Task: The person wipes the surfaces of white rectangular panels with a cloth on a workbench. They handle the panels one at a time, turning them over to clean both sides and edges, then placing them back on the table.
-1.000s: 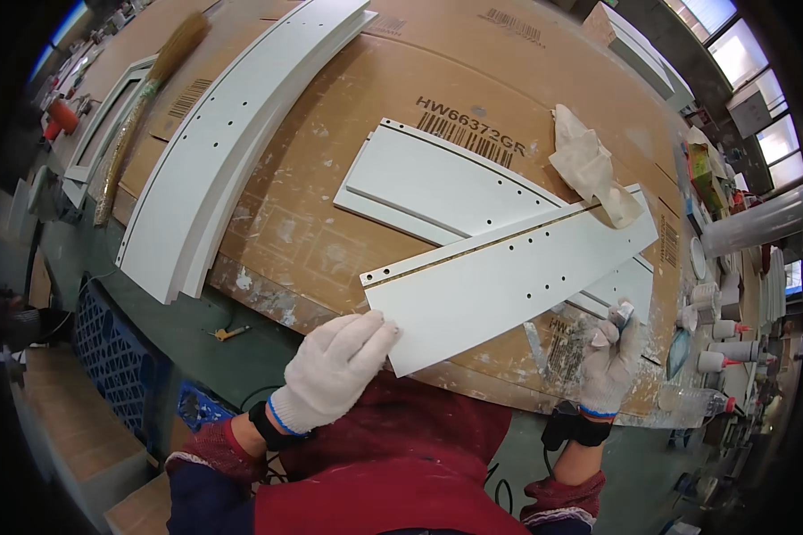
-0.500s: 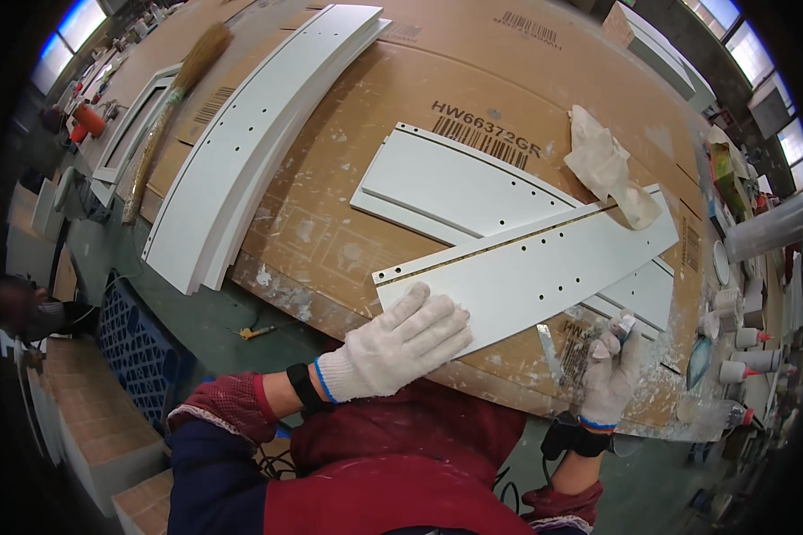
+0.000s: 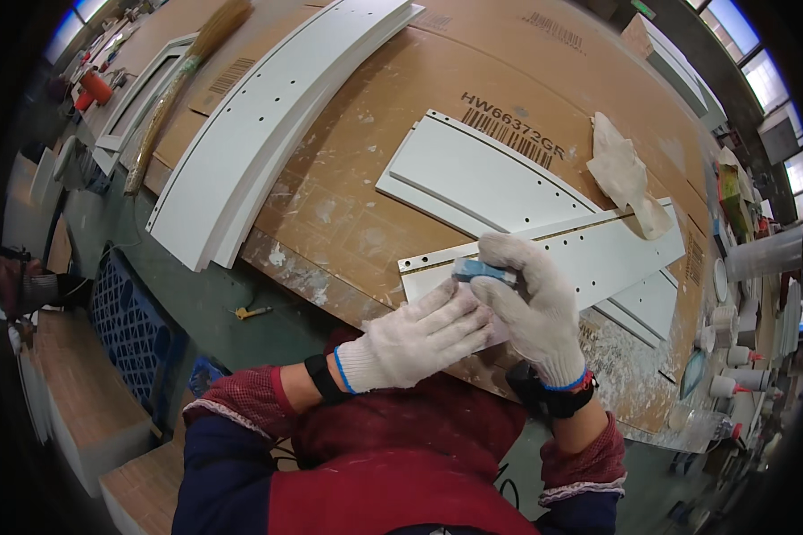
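My left hand (image 3: 419, 341), in a white knit glove with a blue cuff edge, lies with fingers stretched out on the near left end of a white drilled panel (image 3: 629, 245). My gloved right hand (image 3: 540, 308) pinches a small blue-and-white block (image 3: 484, 271) just above that same end, close to the left fingertips. Whether the block touches the panel I cannot tell. Holes and a brown groove run along the panel's far edge. It rests slantwise across a second white panel (image 3: 477, 169). A crumpled cream cloth (image 3: 623, 169) partly covers its far right end.
Cardboard (image 3: 348, 192) covers the table under the panels. Long curved white panels (image 3: 268, 116) lie stacked at left, beside a straw brush (image 3: 183, 80). White bottles with red tips (image 3: 730, 386) stand at right. A blue plastic pallet (image 3: 138, 330) and another person (image 3: 27, 285) are at far left.
My right hand has come from the table's right side to the panel's near left end, bringing the block. My left hand stays on the panel. The whole view has shifted slightly.
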Tool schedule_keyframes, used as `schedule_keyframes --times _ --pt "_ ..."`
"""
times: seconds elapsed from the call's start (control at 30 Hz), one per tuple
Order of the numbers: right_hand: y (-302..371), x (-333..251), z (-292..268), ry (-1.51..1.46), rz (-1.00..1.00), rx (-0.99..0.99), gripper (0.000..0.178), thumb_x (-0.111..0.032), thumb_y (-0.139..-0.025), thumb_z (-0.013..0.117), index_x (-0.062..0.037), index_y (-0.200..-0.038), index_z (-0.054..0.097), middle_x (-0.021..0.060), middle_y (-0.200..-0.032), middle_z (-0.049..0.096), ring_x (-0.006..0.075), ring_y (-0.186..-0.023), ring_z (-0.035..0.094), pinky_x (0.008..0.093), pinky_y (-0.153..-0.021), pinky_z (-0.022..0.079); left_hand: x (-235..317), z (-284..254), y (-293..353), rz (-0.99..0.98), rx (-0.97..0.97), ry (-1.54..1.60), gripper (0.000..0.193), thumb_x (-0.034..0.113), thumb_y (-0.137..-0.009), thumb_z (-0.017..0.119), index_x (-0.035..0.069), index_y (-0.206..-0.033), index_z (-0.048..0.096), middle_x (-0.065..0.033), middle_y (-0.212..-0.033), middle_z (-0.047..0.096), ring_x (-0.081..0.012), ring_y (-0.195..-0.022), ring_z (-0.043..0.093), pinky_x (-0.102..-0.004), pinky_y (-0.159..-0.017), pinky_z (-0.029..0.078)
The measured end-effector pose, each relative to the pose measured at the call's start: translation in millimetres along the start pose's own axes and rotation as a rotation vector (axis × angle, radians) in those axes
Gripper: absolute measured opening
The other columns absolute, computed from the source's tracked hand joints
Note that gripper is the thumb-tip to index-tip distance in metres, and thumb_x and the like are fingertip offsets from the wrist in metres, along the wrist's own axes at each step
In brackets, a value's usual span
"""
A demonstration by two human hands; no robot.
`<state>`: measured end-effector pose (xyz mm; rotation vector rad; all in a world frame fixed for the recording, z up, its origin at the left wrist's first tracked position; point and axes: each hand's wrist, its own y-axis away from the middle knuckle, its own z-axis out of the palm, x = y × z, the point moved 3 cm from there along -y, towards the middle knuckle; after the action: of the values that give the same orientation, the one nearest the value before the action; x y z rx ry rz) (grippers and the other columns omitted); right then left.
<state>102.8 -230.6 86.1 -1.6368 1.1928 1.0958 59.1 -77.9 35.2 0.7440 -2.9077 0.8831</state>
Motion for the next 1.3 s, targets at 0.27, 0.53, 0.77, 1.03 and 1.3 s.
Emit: schedule_keyframes --times 0.27,0.53,0.77,1.03,1.3 --pt "-38 0 33 0.254 -0.143 -0.136 0.032 0.0 -0.079 0.068 -0.0003 -0.111 0.061 0.0124 -0.092 0.061 0.0208 -0.08 0.062 0.0293 -0.074 0.051 2 7 2 -0.049 0.073 0.021 0.046 0.021 -0.079 0.051 0.008 -0.123 0.06 -0.01 -0.116 0.061 -0.0256 -0.112 0.059 -0.0457 -0.107 0.039" --pt "-40 -2 38 0.339 -0.178 -0.199 0.033 0.001 -0.079 0.067 -0.0007 -0.111 0.061 0.0141 -0.096 0.062 0.0252 -0.085 0.064 0.0324 -0.076 0.052 -1 6 3 -0.053 0.115 0.03 0.046 0.022 -0.079 0.051 0.007 -0.122 0.059 -0.0104 -0.113 0.061 -0.0259 -0.11 0.059 -0.0467 -0.106 0.04" --pt "-41 3 35 0.366 -0.202 -0.199 0.036 0.004 -0.079 0.069 0.001 -0.113 0.06 0.0118 -0.104 0.063 0.0188 -0.091 0.064 0.029 -0.08 0.053 0 11 3 -0.06 0.118 0.046 0.044 0.022 -0.078 0.053 0.008 -0.12 0.061 -0.0102 -0.113 0.062 -0.0265 -0.111 0.059 -0.047 -0.107 0.04" --pt "-42 -1 37 0.346 -0.239 -0.192 0.034 -0.002 -0.078 0.069 -0.0031 -0.111 0.061 0.0124 -0.099 0.063 0.0256 -0.087 0.064 0.0311 -0.077 0.052 0 9 3 -0.063 0.09 0.062 0.044 0.022 -0.08 0.052 0.008 -0.121 0.06 -0.0105 -0.115 0.061 -0.0271 -0.114 0.057 -0.0474 -0.107 0.039" --pt "-42 -1 37 0.426 -0.229 -0.234 0.036 0.006 -0.077 0.069 0.0002 -0.111 0.062 0.0113 -0.099 0.063 0.0187 -0.087 0.064 0.0275 -0.076 0.053 0 9 3 -0.067 0.095 0.038 0.044 0.022 -0.08 0.052 0.009 -0.121 0.06 -0.0097 -0.115 0.061 -0.0267 -0.114 0.057 -0.0469 -0.108 0.038"
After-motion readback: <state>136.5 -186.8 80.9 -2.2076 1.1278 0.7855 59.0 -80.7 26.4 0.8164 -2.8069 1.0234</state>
